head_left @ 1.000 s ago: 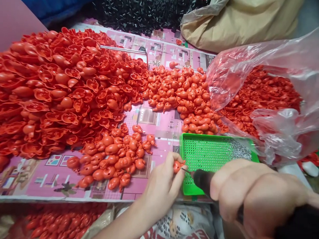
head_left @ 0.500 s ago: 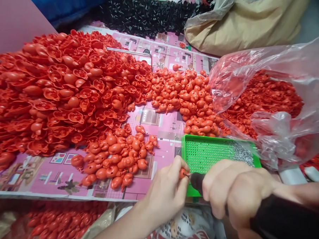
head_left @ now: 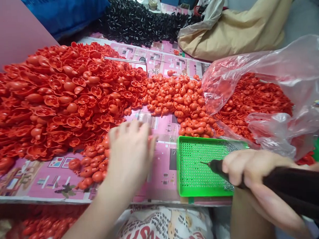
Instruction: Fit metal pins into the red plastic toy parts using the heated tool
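Observation:
My left hand [head_left: 129, 152] reaches out over a small heap of assembled red plastic pieces [head_left: 92, 164] on the pink printed table cover. Its fingers are blurred by motion, and I cannot see whether they hold anything. My right hand [head_left: 254, 171] grips a black electric screwdriver [head_left: 284, 184]. The screwdriver's thin tip hangs over a green perforated tray [head_left: 193, 167] that has small silver screws along its far right side.
A big mound of red shell halves [head_left: 50, 99] fills the left. Another heap of assembled red pieces [head_left: 182, 101] lies behind the tray. A clear plastic bag of red parts [head_left: 264, 97] lies at right. Black parts [head_left: 141, 18] and a tan sack [head_left: 240, 28] lie behind.
My left hand has left the screwdriver tip and swung left and forward over the small red heap. The red piece it pinched is out of sight. The screwdriver has pulled back slightly.

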